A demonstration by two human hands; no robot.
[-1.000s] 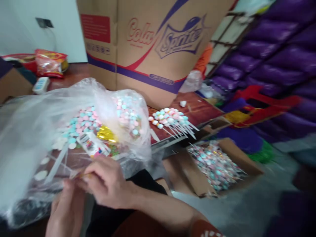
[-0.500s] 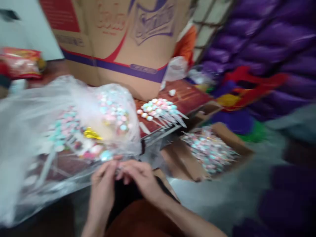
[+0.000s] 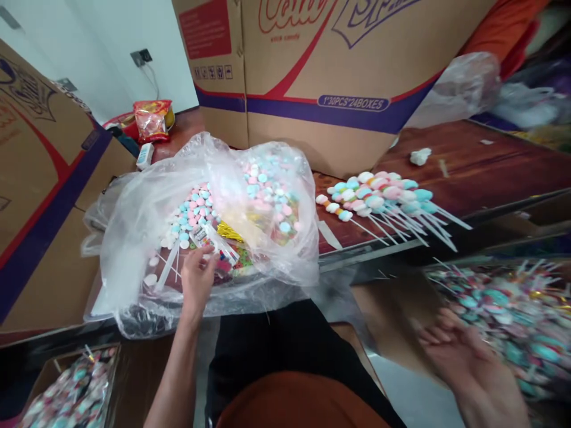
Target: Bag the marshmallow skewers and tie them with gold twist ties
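Note:
My left hand [image 3: 197, 276] is at the small printed plastic wrappers [image 3: 216, 242], thumb and fingers closed at their near edge. My right hand [image 3: 459, 345] is palm up at the near side of a carton of wrapped candy sticks [image 3: 504, 303]. It is slightly blurred; its fingers are loosely curled and apart, with nothing visible in them. Loose pink, blue and white candies [image 3: 196, 205] lie inside the spread clear plastic bag [image 3: 134, 238], beside gold twist ties [image 3: 229, 230]. Unwrapped candy skewers [image 3: 379, 193] are piled right of the bag.
A large cardboard box [image 3: 303, 71] stands behind the bag, another box [image 3: 40, 178] at left. A second carton of wrapped candy sticks [image 3: 75, 386] is low at left. A red snack packet [image 3: 152, 120] lies at the back. White sticks [image 3: 167, 267] lie near the table edge.
My hands were together at the table edge, fingers on something small. Now they are apart: the left at the wrappers, the right over at the carton. The view has turned left.

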